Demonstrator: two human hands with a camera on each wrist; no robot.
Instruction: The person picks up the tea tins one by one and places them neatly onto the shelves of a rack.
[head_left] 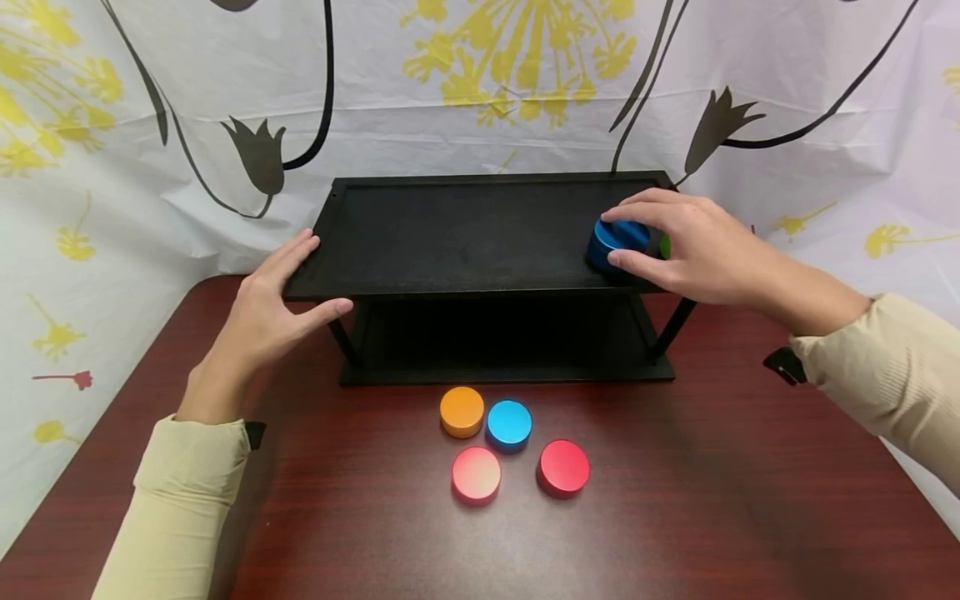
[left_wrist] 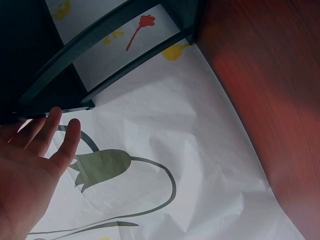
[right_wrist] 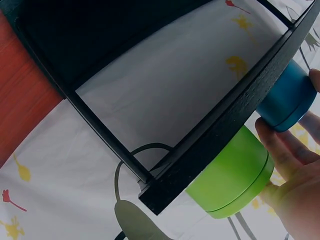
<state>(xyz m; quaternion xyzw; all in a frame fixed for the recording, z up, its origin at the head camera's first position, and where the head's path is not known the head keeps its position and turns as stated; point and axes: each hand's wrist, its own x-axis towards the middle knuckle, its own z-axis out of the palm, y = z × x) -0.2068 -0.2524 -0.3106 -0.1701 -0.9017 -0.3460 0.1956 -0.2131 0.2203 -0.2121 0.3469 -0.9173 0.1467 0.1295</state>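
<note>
A dark blue round tin (head_left: 602,253) stands at the right end of the black two-tier shelf's top board (head_left: 465,233). My right hand (head_left: 705,250) grips this tin, thumb at the front and fingers at the back. Close behind that hand is a bright green tin (right_wrist: 232,172), plain in the right wrist view but mostly hidden in the head view. At the shelf's left end my left hand (head_left: 258,312) has its fingers straight along the side edge, the thumb stretched out by the front corner. In the left wrist view its fingertips are right at the board.
On the dark red-brown table (head_left: 337,500), before the shelf, lie an orange tin (head_left: 461,412), a light blue tin (head_left: 509,425), a pink-red tin (head_left: 476,475) and a red tin (head_left: 563,467). A white flower-printed curtain (head_left: 480,125) hangs behind. Under the top board is a lower board (head_left: 495,342).
</note>
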